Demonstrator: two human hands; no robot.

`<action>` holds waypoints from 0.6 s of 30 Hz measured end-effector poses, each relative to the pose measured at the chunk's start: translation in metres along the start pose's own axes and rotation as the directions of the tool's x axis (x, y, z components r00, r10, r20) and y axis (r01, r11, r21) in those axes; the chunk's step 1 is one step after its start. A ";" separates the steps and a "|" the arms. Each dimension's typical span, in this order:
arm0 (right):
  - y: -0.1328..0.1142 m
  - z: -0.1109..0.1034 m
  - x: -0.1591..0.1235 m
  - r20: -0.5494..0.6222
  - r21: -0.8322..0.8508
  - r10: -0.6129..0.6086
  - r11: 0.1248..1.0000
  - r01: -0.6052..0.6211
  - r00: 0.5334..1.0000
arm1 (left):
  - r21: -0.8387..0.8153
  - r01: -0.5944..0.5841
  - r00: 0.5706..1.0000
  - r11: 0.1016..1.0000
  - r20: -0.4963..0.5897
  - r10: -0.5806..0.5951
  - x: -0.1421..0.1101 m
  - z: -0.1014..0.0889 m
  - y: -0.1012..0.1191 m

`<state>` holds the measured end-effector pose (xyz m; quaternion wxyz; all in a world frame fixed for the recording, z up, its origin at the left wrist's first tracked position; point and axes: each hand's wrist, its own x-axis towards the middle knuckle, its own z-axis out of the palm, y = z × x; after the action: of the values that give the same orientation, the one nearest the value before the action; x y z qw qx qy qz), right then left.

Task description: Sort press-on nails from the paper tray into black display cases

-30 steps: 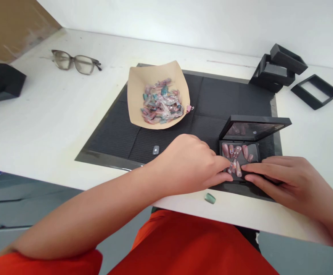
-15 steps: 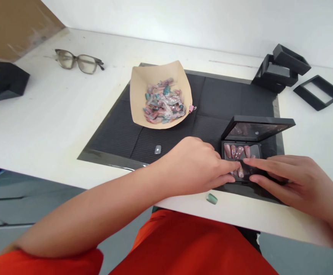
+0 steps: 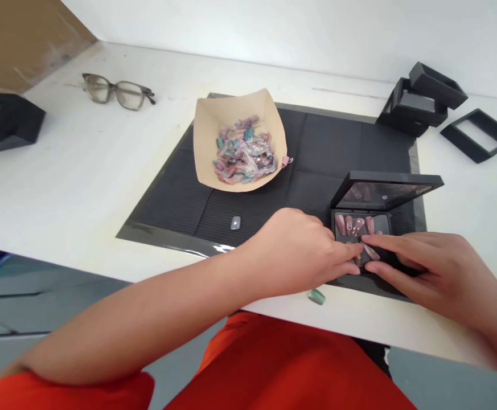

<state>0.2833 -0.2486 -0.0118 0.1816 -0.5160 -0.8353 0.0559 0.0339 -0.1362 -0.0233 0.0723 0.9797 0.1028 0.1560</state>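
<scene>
An open black case (image 3: pixel 385 224) lies on the dark mat with its windowed lid raised. Several pinkish press-on nails (image 3: pixel 358 226) lie in its tray. My left hand (image 3: pixel 308 253) reaches in from the left, its index finger and thumb closed around a nail largely hidden by the fingertips. From the right, my right hand (image 3: pixel 431 270) has its index finger and thumb on either side of a slanted press-on nail (image 3: pixel 370 251) near the tray's front. A green press-on nail (image 3: pixel 316 296) lies on the table's front strip. A grey nail with a star (image 3: pixel 235 222) rests on the mat.
A paper tray (image 3: pixel 205 136) behind my left hand holds several bagged nails, with a small pink clip (image 3: pixel 286 162) at its edge. Stacked black frames (image 3: pixel 423 108) and a loose black frame (image 3: pixel 465 142) stand back right. Eyeglasses (image 3: pixel 128 95) and a black box (image 3: pixel 13 122) are left.
The press-on nail between my hands has shifted right and turned from upright to slanted. My left fingertips have moved slightly right; my right fingers stay close by.
</scene>
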 end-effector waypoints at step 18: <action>0.001 -0.008 0.000 0.028 0.126 -0.024 0.992 0.020 0.999 | -0.013 0.089 0.992 0.996 -0.086 -0.090 0.002 -0.005 -0.004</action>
<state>0.2873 -0.2489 -0.0043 0.2021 -0.4933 -0.8383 0.1139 0.0337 -0.1313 -0.0189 0.0790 0.9661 0.1490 0.1954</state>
